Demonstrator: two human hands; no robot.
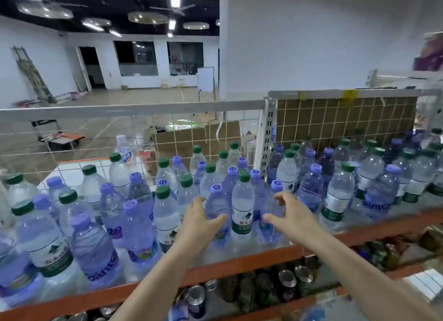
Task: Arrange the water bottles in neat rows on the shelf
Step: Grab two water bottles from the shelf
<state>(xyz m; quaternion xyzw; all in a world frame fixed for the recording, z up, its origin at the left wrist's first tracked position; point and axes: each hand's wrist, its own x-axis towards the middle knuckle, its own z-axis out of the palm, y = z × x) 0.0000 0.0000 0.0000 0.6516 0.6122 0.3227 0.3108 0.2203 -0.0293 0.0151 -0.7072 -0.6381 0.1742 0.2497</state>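
Water bottles [141, 225], green-capped and purple-capped, stood mixed and crowded across the shelf [239, 264] with its orange front edge. The left hand [200, 221] curled round a purple-capped bottle [217, 215]. The right hand [285, 215] reached with spread fingers around another purple-capped bottle [272, 213]; a firm grip could not be told. A green-capped bottle [242, 208] stood between them.

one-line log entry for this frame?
left hand: on purple-cap bottle | right hand: on purple-cap bottle | green-cap bottle: between, upright
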